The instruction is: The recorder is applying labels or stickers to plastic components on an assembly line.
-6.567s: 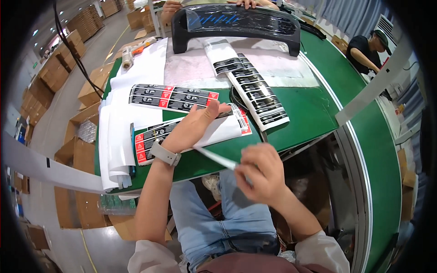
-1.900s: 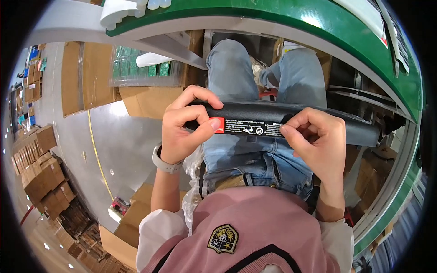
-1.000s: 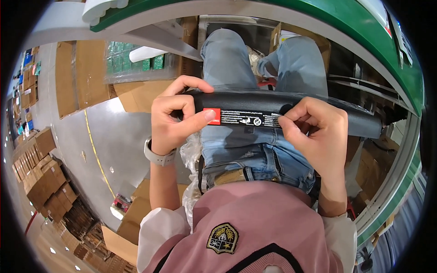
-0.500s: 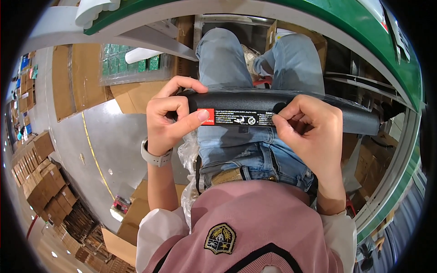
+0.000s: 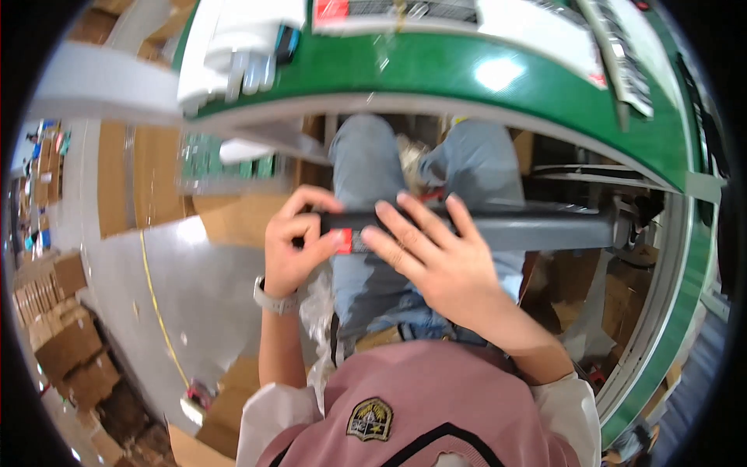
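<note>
one green tabletop arches ahead of both hands and bends down well to the right of the right hand. one pink vest with two white sleeves lies nearer the wearer than either hand. two legs in jeans stretch out beyond the hands, with the lap below them. one bar, black and long, lies across those legs; it starts at the left hand, passes under the right hand's fingers and sticks out well to the right of it.

there are two hands. the left hand is clamped on the bar's left end, fingers over the far edge, thumb on the near face. the right hand is laid over the bar with its fingers spread apart, pinching nothing.

one clear tray of green parts sits beyond the left hand and to its left, with one white roll across it. one printed sheet, red and black, is on the tabletop, well ahead of the hands. one label is on the bar's near face, its red end at the left thumb; the right fingers hide much of its black part. one patch is on the vest, nearer the wearer than both hands. one watch, grey, circles the wrist just below the left hand.
</note>
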Available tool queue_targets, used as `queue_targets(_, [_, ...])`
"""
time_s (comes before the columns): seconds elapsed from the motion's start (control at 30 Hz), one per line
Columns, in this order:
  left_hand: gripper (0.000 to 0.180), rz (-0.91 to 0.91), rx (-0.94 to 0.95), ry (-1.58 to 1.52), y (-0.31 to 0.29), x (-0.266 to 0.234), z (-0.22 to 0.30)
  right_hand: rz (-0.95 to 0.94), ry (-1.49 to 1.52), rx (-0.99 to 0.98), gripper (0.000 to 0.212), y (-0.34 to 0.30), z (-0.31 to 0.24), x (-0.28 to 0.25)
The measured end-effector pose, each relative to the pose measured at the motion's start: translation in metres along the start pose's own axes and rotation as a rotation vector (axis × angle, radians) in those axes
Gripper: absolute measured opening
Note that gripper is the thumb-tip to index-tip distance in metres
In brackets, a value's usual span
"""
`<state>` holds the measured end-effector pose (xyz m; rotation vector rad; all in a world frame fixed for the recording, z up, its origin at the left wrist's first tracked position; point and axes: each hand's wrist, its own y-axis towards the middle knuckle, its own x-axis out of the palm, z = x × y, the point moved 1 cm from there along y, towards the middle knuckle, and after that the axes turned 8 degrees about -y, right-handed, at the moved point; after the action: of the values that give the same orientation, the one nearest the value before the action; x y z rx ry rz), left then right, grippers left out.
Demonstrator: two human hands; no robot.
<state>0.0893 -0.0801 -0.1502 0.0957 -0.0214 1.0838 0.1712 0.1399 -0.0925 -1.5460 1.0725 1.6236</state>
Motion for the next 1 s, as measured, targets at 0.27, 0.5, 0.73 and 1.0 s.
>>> queue_targets(0.27, [0.042, 0.059, 0.004, 0.025, -0.008, -0.020, -0.004, 0.135, -0.295, 0.092, 0.055, -0.099, 0.093, -0.008])
queue_targets(0.5, [0.035, 0.055, -0.018, -0.017, -0.004, -0.015, -0.006, 0.140, -0.483, 0.005, 0.054, -0.152, 0.162, -0.016])
queue_targets(0.73, [0.017, 0.196, 0.244, -0.159, 0.008, -0.021, 0.017, 0.274, -0.279, 0.274, 0.046, -0.209, 0.133, -0.069])
queue_targets(1.0, [0.022, -0.042, 0.394, -0.197, 0.051, 0.047, 0.059, 0.779, -0.218, 1.616, 0.029, -0.467, 0.083, -0.103])
